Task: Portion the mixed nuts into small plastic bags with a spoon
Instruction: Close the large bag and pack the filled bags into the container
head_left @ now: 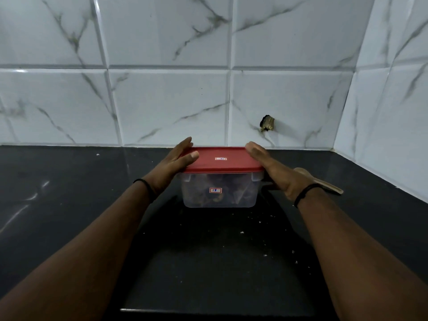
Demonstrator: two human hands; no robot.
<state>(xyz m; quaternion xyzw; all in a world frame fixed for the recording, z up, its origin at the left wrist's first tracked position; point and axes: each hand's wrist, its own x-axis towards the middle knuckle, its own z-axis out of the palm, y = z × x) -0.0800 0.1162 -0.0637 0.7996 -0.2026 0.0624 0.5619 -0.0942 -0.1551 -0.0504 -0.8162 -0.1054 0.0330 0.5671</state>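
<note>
Nuts container (220, 191) (red lid (220, 162) on) is set long axis left-right, flanked by the flat left hand (178, 162) and right hand (273, 172); front label reads "18".

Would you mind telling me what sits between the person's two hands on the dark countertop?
In the head view, a clear plastic container with a red lid sits between the left hand and right hand, both flat against its ends.

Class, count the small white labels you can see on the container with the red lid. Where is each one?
2. One label sits on top of the red lid; the other label is on the container front wall. The sides and back are hidden, so more may exist.
</note>
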